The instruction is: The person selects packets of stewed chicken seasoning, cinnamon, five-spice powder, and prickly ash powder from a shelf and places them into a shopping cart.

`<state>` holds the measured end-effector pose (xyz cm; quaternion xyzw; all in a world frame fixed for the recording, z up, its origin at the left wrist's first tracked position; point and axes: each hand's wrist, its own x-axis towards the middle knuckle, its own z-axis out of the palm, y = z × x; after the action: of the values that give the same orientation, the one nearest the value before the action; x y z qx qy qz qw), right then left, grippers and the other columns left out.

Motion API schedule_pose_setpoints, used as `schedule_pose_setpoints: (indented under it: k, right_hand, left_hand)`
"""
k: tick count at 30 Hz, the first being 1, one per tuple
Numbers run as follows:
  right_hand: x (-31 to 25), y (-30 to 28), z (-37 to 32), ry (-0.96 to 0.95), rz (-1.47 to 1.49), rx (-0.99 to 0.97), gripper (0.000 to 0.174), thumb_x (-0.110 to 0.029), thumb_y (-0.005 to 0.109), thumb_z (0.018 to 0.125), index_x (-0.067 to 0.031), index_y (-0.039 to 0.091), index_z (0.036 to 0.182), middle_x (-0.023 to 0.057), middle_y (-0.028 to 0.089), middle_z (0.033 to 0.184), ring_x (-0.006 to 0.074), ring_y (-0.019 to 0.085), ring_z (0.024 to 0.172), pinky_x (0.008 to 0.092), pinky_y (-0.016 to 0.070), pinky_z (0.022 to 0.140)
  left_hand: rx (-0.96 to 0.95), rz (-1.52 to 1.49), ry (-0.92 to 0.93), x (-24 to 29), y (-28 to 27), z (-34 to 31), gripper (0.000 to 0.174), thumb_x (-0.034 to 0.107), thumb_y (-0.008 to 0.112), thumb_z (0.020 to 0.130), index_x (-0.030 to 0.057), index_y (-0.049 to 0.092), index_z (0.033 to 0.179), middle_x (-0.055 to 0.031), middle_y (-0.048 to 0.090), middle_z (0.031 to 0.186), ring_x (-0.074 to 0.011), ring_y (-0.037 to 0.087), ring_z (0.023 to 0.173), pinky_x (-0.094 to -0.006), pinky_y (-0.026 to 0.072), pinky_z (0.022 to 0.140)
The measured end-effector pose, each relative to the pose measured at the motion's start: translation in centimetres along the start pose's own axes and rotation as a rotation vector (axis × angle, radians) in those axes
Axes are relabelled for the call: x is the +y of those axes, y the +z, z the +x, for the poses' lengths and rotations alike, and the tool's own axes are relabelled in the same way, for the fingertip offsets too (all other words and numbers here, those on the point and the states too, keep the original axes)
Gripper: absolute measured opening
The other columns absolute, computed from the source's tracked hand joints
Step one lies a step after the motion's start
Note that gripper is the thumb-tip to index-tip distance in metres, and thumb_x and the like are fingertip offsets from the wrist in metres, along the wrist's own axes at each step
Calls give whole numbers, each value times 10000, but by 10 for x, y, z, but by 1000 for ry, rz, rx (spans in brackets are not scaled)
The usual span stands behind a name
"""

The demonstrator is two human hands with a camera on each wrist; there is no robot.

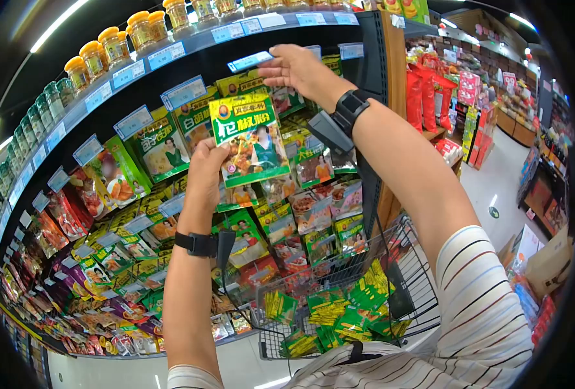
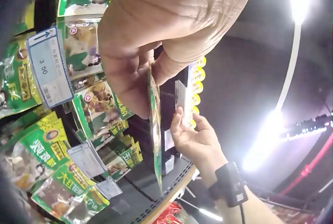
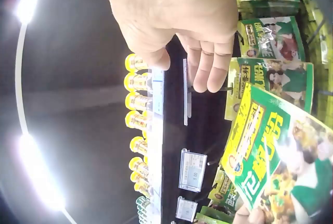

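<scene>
A green and yellow seasoning packet (image 1: 253, 144) (image 2: 155, 122) (image 3: 281, 156) is pinched at its left edge between the thumb and fingers of my left hand (image 1: 206, 170) (image 2: 161, 26) (image 3: 251, 216), its printed front towards the head camera. Higher and to the right, my right hand (image 1: 302, 70) (image 2: 199, 142) (image 3: 179, 16) is raised with its fingers loosely extended at a price tag (image 1: 250, 61) (image 2: 180, 96) (image 3: 186, 94). The tag passes between thumb and fingers in the right wrist view; whether the fingertips press on it I cannot tell. Similar packets (image 1: 313, 162) hang behind.
Yellow-lidded jars (image 1: 111, 47) line the shelf above. More hanging packets (image 1: 161, 152) fill the rack at left. A wire cart (image 1: 423, 295) holding several green and yellow packets (image 1: 329, 305) stands below, near my body. A wooden post (image 1: 396, 84) edges the rack at right.
</scene>
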<state>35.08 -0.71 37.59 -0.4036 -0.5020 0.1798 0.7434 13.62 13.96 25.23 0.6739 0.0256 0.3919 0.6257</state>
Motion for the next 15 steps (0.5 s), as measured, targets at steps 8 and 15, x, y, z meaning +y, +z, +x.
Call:
schedule_pose_setpoints:
  k: [8,15]
  right_hand:
    - [-15,-2,-7,-30,-120,-27,557,-305,580,950,18,388,1362,279,551,1244,322,645,1056,397,569,856]
    - [-11,-3,-8,-33,-114,-4,560,-299,598,943,21,396,1355,229,544,1197,312,646,1039,396,577,846]
  left_hand:
    - [26,74,197,-8,26,44,280,191,594,960,-25,501,1111,-55,610,973,-90,546,856,-267,461,778]
    - [98,74,186,-12,45,70,278,156,591,953,-42,495,1123,-80,632,978,-102,586,864,-250,478,779]
